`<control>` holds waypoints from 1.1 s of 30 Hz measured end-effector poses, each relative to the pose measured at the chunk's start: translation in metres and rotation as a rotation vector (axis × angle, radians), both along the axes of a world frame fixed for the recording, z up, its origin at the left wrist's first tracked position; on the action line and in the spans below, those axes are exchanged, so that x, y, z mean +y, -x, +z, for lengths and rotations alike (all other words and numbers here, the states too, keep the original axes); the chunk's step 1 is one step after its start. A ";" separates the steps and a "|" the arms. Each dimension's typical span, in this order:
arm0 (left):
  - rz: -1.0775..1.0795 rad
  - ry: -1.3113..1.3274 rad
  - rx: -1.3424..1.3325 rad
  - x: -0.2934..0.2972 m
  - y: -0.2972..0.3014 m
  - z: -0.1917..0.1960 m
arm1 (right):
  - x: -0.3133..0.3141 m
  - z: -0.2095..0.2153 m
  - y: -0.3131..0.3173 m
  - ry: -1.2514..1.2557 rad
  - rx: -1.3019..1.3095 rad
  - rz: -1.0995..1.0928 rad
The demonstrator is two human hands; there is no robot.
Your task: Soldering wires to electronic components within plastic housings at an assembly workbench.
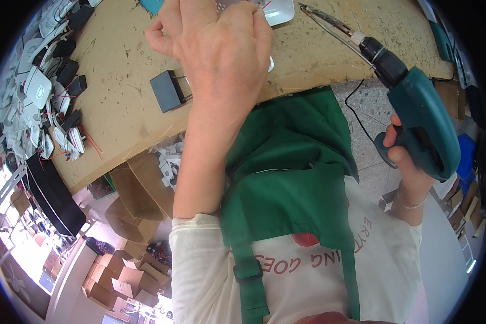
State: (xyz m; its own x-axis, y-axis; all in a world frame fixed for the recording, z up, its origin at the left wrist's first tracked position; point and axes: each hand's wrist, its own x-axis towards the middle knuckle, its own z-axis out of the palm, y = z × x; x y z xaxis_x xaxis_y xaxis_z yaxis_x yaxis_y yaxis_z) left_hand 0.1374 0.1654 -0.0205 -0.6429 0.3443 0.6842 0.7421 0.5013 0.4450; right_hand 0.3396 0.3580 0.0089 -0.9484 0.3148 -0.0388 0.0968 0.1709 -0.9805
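My right hand [407,162] is closed around the grip of a teal soldering gun [424,116], its fingers at the trigger. The gun's dark, scorched tip and thin metal tube point up and left over the bench. At the top centre, my left hand [216,48] is bent over a white plastic casing [279,12], which shows at its right side with a bit of red wire. Its fingertips are hidden or cut off by the upper edge, so what they pinch is unclear. Beside the left wrist lies a black box-shaped part [167,90] with a thin cable.
The worn tan bench [113,108] has many white casings [38,89] with black boxes and red wires heaped along its left side. Below its edge stand open cardboard boxes [140,189]. A black cable [356,110] hangs near the gun. My green apron [291,140] touches the bench front.
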 end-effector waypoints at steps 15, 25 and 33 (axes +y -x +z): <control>0.159 0.273 0.006 -0.005 0.002 -0.006 | -0.006 0.000 0.019 -0.008 -0.109 0.115; 0.119 0.266 0.038 -0.005 0.003 -0.011 | -0.009 0.000 0.025 -0.124 -0.102 0.100; 0.112 0.270 -0.035 -0.005 0.005 -0.012 | -0.011 0.001 0.030 -0.230 -0.065 0.077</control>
